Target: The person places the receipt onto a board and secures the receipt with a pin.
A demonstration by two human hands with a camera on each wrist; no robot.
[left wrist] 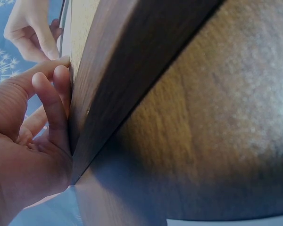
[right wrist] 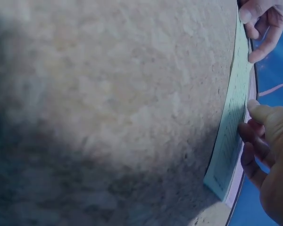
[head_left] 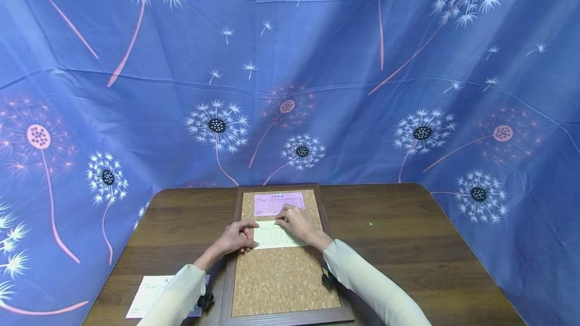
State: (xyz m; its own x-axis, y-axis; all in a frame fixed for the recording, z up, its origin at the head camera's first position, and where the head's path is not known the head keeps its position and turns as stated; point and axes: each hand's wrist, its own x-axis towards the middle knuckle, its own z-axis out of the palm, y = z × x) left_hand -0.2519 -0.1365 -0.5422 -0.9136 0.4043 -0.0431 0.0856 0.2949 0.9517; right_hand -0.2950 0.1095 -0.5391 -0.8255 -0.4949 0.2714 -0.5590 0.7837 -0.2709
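Note:
A pale green printed slip (head_left: 272, 235) lies across the cork board (head_left: 285, 280), just below a pink printed slip (head_left: 267, 205) with a small green pin head (head_left: 280, 194) at its top. My left hand (head_left: 237, 237) rests at the green slip's left end, index finger and thumb spread to its upper and lower corners. At the top edge of the same slip, my right hand (head_left: 296, 223) touches the paper with bent fingers, thumb tip (right wrist: 253, 104) against it. Whether anything small sits between those fingertips is hidden. The left hand's other fingers curl loosely beside the frame.
The board's raised dark wooden frame (head_left: 230, 286) stands on a brown wooden table (head_left: 408, 245). White printed sheets (head_left: 149, 293) lie at the front left, partly under the left sleeve. A small green speck (head_left: 370, 224) lies right of the board. Blue dandelion-patterned cloth (head_left: 344, 89) hangs behind.

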